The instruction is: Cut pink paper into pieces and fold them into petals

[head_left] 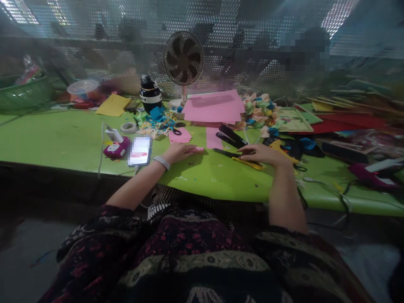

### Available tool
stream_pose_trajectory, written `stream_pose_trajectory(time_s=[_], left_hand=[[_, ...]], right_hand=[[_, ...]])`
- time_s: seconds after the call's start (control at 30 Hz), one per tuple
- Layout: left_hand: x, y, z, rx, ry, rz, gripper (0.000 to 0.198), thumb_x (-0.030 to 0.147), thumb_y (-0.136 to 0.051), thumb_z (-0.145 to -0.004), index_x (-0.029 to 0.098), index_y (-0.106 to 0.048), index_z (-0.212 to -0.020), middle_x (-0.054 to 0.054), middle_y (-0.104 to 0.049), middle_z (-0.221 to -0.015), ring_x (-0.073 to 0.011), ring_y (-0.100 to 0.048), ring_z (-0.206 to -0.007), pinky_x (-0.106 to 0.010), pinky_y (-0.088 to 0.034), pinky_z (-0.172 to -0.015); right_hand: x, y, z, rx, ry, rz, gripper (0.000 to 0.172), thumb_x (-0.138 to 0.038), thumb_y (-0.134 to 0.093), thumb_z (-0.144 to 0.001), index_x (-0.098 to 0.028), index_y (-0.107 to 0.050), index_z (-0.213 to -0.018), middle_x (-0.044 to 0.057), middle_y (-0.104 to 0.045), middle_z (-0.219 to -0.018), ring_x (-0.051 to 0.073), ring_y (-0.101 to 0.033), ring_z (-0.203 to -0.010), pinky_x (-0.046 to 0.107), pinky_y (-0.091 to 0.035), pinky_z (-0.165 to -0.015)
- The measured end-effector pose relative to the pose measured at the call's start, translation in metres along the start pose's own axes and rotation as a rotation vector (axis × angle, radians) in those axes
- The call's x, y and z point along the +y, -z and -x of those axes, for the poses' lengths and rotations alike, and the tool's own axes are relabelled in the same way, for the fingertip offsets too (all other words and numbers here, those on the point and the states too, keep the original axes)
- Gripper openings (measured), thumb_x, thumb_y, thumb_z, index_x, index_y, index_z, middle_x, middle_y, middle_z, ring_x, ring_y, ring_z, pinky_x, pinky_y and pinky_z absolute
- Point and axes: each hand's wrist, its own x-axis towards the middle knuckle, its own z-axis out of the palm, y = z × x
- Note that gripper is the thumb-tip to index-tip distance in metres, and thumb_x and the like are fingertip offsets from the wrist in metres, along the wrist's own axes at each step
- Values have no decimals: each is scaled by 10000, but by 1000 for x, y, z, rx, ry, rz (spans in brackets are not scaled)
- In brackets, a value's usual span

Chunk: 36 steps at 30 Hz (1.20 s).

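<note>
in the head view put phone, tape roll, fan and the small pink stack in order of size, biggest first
1. Fan
2. Phone
3. Small pink stack, partly covered
4. Tape roll

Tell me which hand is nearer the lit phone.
Left. The left hand is just right of the phone, at some pink paper; the right hand is farther right, at a yellow-handled tool.

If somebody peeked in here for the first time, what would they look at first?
Probably the big pink sheets, bright at the back of the green table, with a round fan standing behind them to the left. Nearer, the left hand touches a small pink paper piece, and the right hand touches a black-and-yellow tool.
</note>
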Motion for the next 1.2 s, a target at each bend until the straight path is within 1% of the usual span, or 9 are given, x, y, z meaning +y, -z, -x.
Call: stream_pose_trajectory(time_s=[0.13,0.3,0.4,0.47,0.57,0.63,0.83,1.1,1.2], left_hand=[[-1,17,1,107,90,21,347,350,-556,-1026,227,-720,-1307,-100,-792,-1150,-242,-735,-969,-313,-512,-827],[-9,56,7,233,285,-90,371,388,-561,-1028,235,-698,-1337,-110,-792,-1121,-270,-730,-979,-328,-500,-817],[-18,74,10,272,385,-146,378,418,-548,-1031,234,-700,-1324,-115,-789,-1140,-289,-727,-1005,-329,-491,-802],[-25,78,11,270,422,-185,367,426,-532,-1035,233,-712,-1291,-114,-789,-1136,-298,-726,-1016,-329,-487,-788],[-33,76,9,244,438,-231,363,433,-524,-1038,229,-716,-1269,-119,-791,-1118,-312,-728,-1021,-335,-485,-783],[-37,71,8,220,448,-249,367,438,-515,-1042,226,-713,-1266,-126,-791,-1103,-320,-731,-1023,-340,-482,-783],[-44,58,6,150,454,-252,359,439,-481,-1050,237,-732,-1208,-124,-793,-1084,-310,-739,-1011,-324,-471,-764],[-39,55,7,-35,379,-265,325,334,-505,-1005,245,-747,-1203,-106,-794,-1077,-296,-734,-1021,-314,-479,-758],[-35,56,7,-63,374,-295,339,353,-498,-1007,258,-733,-1231,-102,-792,-1102,-291,-734,-1029,-316,-489,-773]], right_hand=[[-18,8,-1,150,23,-5,529,-578,-650,-852,-212,-763,-1217,121,-770,-1184,312,-717,-1041,429,-561,-892],[-72,9,-39,90,261,214,359,-483,-653,-893,-208,-806,-1065,121,-781,-1117,302,-710,-980,397,-531,-819],[-116,-8,-82,98,350,297,266,-402,-631,-936,-209,-804,-996,96,-795,-1029,250,-708,-901,343,-500,-763],[-146,-25,-112,115,300,335,211,-335,-640,-935,-194,-792,-976,80,-799,-986,230,-712,-877,317,-490,-747],[-181,-52,-152,162,260,395,204,-290,-620,-959,-181,-774,-1036,94,-793,-1104,243,-718,-990,304,-499,-783],[-194,-68,-170,201,268,410,242,-246,-586,-977,-162,-746,-1139,137,-762,-1210,274,-704,-1078,327,-512,-824],[-189,-95,-194,185,324,468,260,-176,-591,-982,-123,-709,-1207,206,-714,-1241,298,-678,-1120,342,-527,-866],[-171,-99,-211,155,457,522,267,-142,-506,-1013,-170,-720,-1170,168,-673,-1232,261,-615,-1118,341,-507,-866],[-171,-102,-214,170,495,523,279,-100,-476,-1006,-132,-706,-1160,189,-657,-1236,264,-593,-1125,358,-496,-891]])
